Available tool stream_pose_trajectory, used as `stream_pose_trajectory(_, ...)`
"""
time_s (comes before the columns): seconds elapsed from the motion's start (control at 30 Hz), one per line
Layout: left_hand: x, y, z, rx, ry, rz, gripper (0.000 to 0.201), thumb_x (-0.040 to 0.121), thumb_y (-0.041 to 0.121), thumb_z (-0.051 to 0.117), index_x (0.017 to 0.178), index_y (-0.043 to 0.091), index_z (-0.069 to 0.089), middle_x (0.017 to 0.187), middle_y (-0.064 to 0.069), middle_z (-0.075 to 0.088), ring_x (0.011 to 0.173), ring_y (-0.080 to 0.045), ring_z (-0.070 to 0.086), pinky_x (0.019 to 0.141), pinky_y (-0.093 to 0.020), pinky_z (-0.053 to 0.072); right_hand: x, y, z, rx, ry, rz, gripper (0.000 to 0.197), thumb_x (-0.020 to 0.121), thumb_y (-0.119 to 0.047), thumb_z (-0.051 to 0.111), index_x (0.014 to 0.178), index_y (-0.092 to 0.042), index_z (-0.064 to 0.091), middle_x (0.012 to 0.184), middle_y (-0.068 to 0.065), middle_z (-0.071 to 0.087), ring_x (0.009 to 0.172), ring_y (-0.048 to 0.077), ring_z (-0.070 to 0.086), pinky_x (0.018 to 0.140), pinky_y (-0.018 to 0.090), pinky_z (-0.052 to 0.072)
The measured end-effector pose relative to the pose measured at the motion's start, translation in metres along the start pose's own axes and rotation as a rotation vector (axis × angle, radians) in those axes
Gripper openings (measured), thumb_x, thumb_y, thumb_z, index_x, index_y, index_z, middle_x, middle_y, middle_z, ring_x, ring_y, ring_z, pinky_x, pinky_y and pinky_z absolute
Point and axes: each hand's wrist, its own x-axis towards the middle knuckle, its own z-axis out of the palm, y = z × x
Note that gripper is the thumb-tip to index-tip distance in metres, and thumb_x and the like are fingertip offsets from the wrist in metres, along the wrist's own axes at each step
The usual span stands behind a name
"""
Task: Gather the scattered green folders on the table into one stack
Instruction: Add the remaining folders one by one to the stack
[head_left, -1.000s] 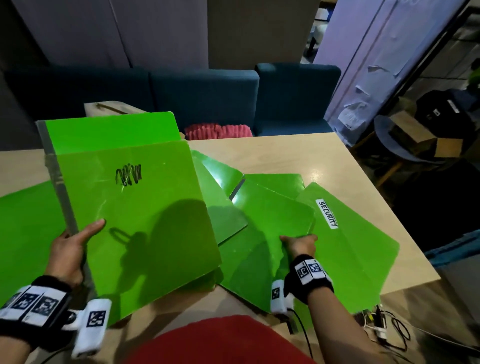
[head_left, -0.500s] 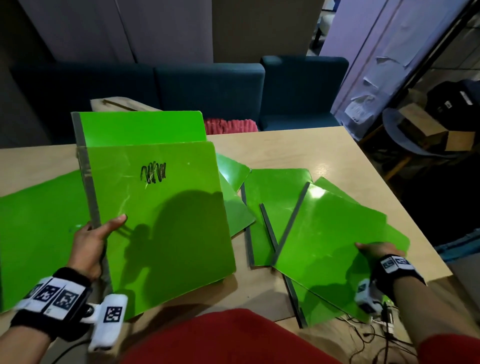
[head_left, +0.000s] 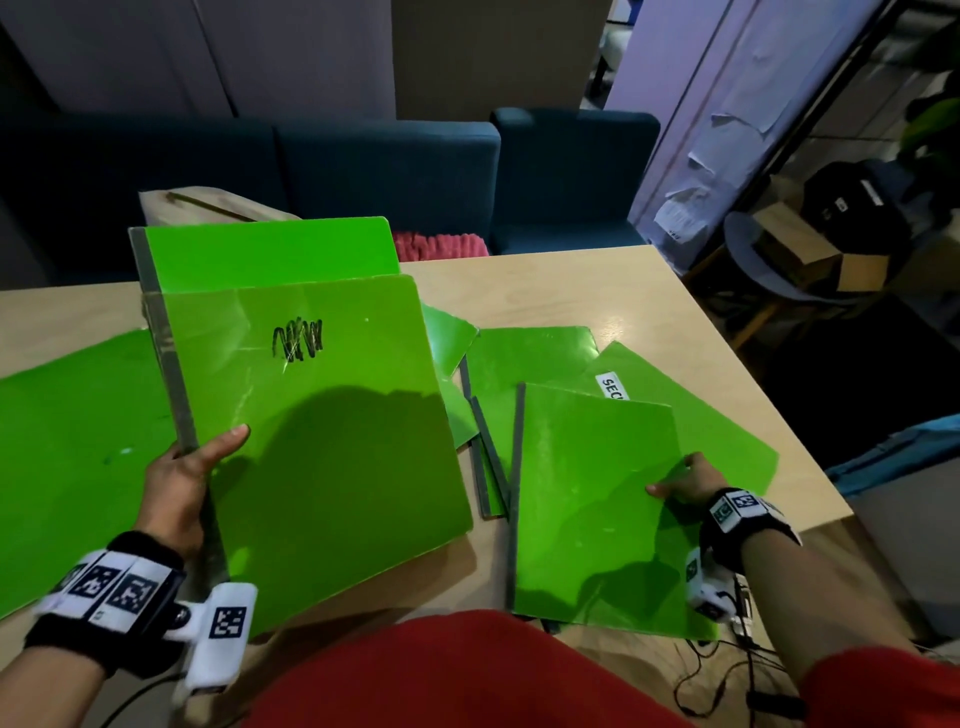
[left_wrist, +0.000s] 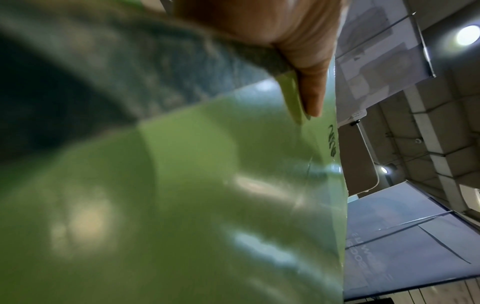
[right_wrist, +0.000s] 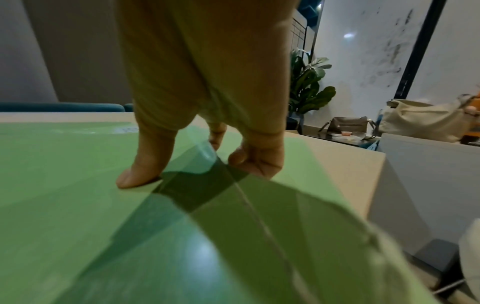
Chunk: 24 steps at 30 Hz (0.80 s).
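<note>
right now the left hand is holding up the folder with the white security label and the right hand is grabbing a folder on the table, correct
Not quite. The left hand holds up the folder with a black scribble, as the head view shows. The labelled folder lies on the table, partly under the folder the right hand is grabbing.

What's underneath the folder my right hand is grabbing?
The folder in your right hand overlaps the labelled folder; only part of its white label shows. Anything else under it is hidden.
</note>
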Motion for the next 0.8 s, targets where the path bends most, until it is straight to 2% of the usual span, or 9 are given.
stream_pose_trajectory(0.17,-0.010,0.004,0.005,-0.001,-0.041,0.006,0.031,0.082,0.020,0.064,0.109,0.008,0.056,0.073,0.001,0.063,0.066,-0.012,0.064,0.046,-0.012,0.049,-0.020,-0.006,-0.002,0.293,-0.105,-0.106,0.080,0.079,-0.013,0.071,0.142,0.001,0.025,0.136,0.020,0.047,0.106,0.030,0.055,0.086,0.037,0.045)
stream_pose_trajectory(0.2,-0.009,0.004,0.004,-0.001,-0.036,0.008,0.032,0.081,0.020,0.065,0.109,0.007,0.057,0.078,0.001,0.060,0.076,-0.015,0.063,0.055,-0.015,0.051,-0.024,-0.009,-0.007,0.426,-0.117,-0.147,0.073,0.081,-0.005,0.066,0.142,0.001,0.026,0.129,0.016,0.052,0.093,0.025,0.059,0.076,0.034,0.048)
stream_pose_trajectory(0.27,-0.006,0.004,0.002,-0.009,-0.015,0.001,0.035,0.079,0.022,0.067,0.108,0.004,0.058,0.093,-0.003,0.059,0.101,-0.022,0.052,0.085,-0.026,0.042,-0.035,-0.016,-0.027,0.588,-0.141,-0.255,0.052,0.084,0.009,0.056,0.133,0.001,0.041,0.090,0.008,0.070,0.063,0.014,0.067,0.055,0.024,0.052)
stream_pose_trajectory(0.33,-0.005,0.002,-0.002,-0.012,0.000,0.001,0.043,0.077,0.023,0.069,0.113,0.002,0.057,0.109,-0.007,0.056,0.111,-0.021,0.046,0.098,-0.032,0.031,-0.052,-0.027,-0.053,0.698,-0.142,-0.384,0.035,0.084,0.016,0.048,0.114,-0.001,0.052,0.055,-0.001,0.070,0.044,0.006,0.064,0.041,0.019,0.051)
stream_pose_trajectory(0.37,-0.005,0.002,-0.002,-0.011,0.001,0.004,0.044,0.077,0.023,0.069,0.114,0.003,0.058,0.113,-0.009,0.056,0.113,-0.021,0.047,0.099,-0.032,0.030,-0.062,-0.033,-0.068,0.755,-0.133,-0.450,0.034,0.085,0.019,0.044,0.104,-0.007,0.055,0.052,-0.002,0.069,0.044,0.004,0.063,0.041,0.018,0.051)
stream_pose_trajectory(0.47,-0.008,0.003,0.000,-0.014,0.009,0.017,0.047,0.077,0.022,0.069,0.117,0.001,0.057,0.125,-0.014,0.057,0.119,-0.022,0.048,0.100,-0.029,0.028,-0.084,-0.051,-0.103,0.990,-0.198,-0.624,0.045,0.082,0.019,0.041,0.093,-0.020,0.061,0.070,-0.007,0.074,0.061,0.006,0.069,0.054,0.022,0.057)
stream_pose_trajectory(0.57,-0.009,0.006,0.009,-0.035,0.025,0.012,0.055,0.078,0.023,0.069,0.124,-0.001,0.052,0.134,-0.017,0.052,0.123,-0.021,0.045,0.100,-0.030,0.028,-0.103,-0.078,-0.099,1.087,-0.313,-0.733,0.040,0.084,0.011,0.043,0.101,-0.022,0.058,0.080,-0.008,0.075,0.070,0.007,0.071,0.059,0.026,0.058)
stream_pose_trajectory(0.73,-0.019,0.016,0.028,-0.086,-0.063,0.018,0.059,0.082,0.033,0.063,0.130,0.002,0.047,0.141,-0.013,0.045,0.129,-0.020,0.038,0.107,-0.034,0.023,-0.119,-0.128,0.005,1.083,-0.521,-0.677,0.051,0.065,0.000,0.070,0.112,-0.010,0.053,0.078,0.001,0.075,0.066,0.015,0.071,0.055,0.032,0.058)
stream_pose_trajectory(0.8,-0.025,0.022,0.032,-0.086,-0.099,0.027,0.063,0.081,0.046,0.058,0.128,0.006,0.049,0.138,-0.014,0.048,0.123,-0.023,0.043,0.104,-0.038,0.031,-0.130,-0.145,0.046,1.023,-0.565,-0.628,0.045,0.074,0.004,0.065,0.114,-0.010,0.051,0.078,0.002,0.075,0.067,0.015,0.070,0.060,0.032,0.059)
